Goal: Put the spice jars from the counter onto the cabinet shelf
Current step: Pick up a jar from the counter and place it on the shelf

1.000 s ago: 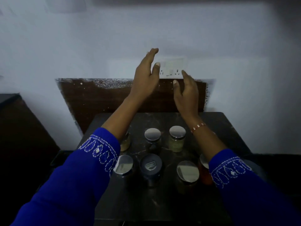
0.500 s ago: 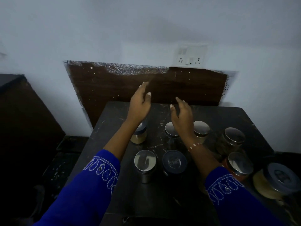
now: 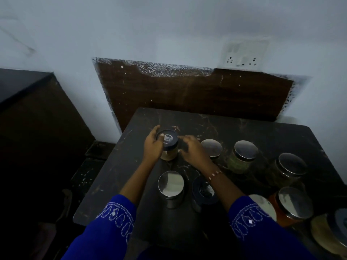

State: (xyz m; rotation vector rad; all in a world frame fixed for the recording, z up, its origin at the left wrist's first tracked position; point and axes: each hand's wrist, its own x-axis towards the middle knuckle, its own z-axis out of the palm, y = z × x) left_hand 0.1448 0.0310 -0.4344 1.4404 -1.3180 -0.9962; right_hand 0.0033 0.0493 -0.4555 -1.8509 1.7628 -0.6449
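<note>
Target jar: I take the dark-lidded jar [image 3: 167, 145] as the one in hand; it stands upright on the dark counter [image 3: 244, 128], at the far left of the jar group.
Bearing from hands: it lies at about 12 o'clock from me, between the two hands; its long axis is vertical, lid up.
Left hand: the left hand [image 3: 153, 145] grasps the jar, thumb over the lid rim, fingers round the 9 o'clock side.
Right hand: the right hand [image 3: 193, 150] sits just beside the jar at its 3 o'clock; motion blur prevents me telling whether it touches, and I cannot tell whether it is relaxed or curled.
Nearer hand: left, already in contact.
Remaining jars: steel-lidded jar [image 3: 170, 186] at 6 o'clock of the target; further jars run toward 3 o'clock; all on the counter.
Shelf: I see no cabinet shelf; a dark cabinet [image 3: 28, 102] stands at 9 o'clock, interior not visible.
Hidden or unclear: one dark-lidded jar lies partly under the right wrist; jars at the right edge are cut off; the light is dim, contents hard to judge.
</note>
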